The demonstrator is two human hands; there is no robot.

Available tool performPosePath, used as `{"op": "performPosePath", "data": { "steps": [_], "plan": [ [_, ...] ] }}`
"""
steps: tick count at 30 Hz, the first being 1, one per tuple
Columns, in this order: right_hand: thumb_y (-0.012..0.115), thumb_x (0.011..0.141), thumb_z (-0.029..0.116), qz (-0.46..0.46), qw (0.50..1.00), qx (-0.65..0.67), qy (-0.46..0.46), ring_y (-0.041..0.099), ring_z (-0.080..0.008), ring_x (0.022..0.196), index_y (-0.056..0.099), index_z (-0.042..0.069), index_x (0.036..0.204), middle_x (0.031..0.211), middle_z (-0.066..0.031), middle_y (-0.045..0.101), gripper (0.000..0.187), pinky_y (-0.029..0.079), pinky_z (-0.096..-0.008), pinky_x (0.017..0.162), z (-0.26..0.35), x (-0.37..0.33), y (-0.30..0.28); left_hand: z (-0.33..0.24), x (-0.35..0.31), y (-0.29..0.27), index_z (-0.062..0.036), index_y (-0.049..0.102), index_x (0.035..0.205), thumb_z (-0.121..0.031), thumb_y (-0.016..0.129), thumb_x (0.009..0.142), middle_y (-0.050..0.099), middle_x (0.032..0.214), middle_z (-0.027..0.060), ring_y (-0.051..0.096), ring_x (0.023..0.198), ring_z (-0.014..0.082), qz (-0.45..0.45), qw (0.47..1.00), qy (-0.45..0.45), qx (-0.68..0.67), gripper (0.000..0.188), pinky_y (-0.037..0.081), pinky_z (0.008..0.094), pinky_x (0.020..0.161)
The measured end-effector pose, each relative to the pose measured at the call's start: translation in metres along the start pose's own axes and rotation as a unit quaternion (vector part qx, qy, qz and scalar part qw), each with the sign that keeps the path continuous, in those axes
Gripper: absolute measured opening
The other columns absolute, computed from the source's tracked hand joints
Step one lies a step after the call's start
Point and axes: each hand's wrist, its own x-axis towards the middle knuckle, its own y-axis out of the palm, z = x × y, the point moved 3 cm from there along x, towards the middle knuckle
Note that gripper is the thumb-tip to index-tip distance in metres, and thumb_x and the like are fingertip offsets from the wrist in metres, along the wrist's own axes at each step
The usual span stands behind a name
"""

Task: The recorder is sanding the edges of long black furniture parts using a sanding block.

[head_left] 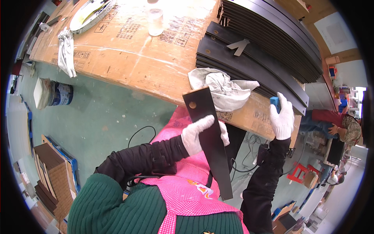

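My left hand (198, 134), in a white glove, grips a long black board (208, 124) around its middle. The board tilts in front of my body, with a round hole near its upper end. To the right, my gloved right hand (282, 119) pinches a small blue block (275, 102) beside the table edge. A crumpled white cloth (226, 89) lies on the table between my hands. Behind it are stacked black boards (249, 66), and a grey V-shaped piece (238, 47) rests on top of them.
Cardboard covers the table (128, 58). It carries a clear jar (155, 22), a round tray (91, 15) and a white rag (66, 52) over the edge. A bucket (58, 93) stands on the floor at left. Another person (331, 121) is at far right, near a red stool (298, 172).
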Motion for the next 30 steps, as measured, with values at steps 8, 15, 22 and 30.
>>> {"op": "performPosePath", "data": {
  "steps": [8,15,22,30],
  "plan": [
    [0.077,0.085,0.026,0.05,0.996,-0.074,0.031,0.065,-0.0334,0.111,0.066,0.016,0.122,0.114,-0.0096,0.072,0.039,0.052,-0.0464,0.096,-0.052,0.006,0.062,-0.016,0.005,-0.023,0.0076,0.064,0.121,-0.047,0.046,0.107,0.069,0.115,0.0272,0.062,0.119,0.0485,-0.002,0.994,-0.028,-0.11,0.059,0.041,0.0609,0.114],
    [0.079,0.083,0.024,-0.134,0.989,-0.035,-0.055,0.062,-0.0322,0.115,0.063,0.011,0.131,0.121,-0.0147,0.068,0.052,0.044,-0.0488,0.104,-0.029,-0.025,0.05,-0.027,0.006,-0.015,0.0073,0.065,0.115,-0.048,0.048,0.107,0.069,0.107,0.0261,0.065,0.11,0.0472,-0.072,0.996,0.029,-0.052,0.058,0.046,0.0624,0.109],
    [0.087,0.075,0.041,0.227,0.917,0.196,-0.263,0.055,-0.0407,0.131,0.039,-0.004,0.152,0.142,-0.0269,0.055,0.102,0.044,-0.0463,0.11,0.083,-0.126,-0.026,-0.036,0.014,0.026,0.0037,0.064,0.11,-0.054,0.045,0.106,0.066,0.098,0.0192,0.064,0.106,0.0409,-0.105,0.991,0.078,-0.006,0.061,0.043,0.0628,0.11],
    [0.078,0.082,0.023,0.205,0.946,0.208,-0.138,0.061,-0.0404,0.11,0.035,-0.002,0.153,0.121,-0.0225,0.059,0.087,0.05,-0.0468,0.098,0.024,-0.133,-0.026,-0.048,0.056,0.097,0.0032,0.064,0.109,-0.049,0.057,0.103,0.066,0.098,0.0176,0.063,0.103,0.033,-0.032,0.982,0.184,0.028,0.053,0.049,0.0551,0.104]
  ]
}}
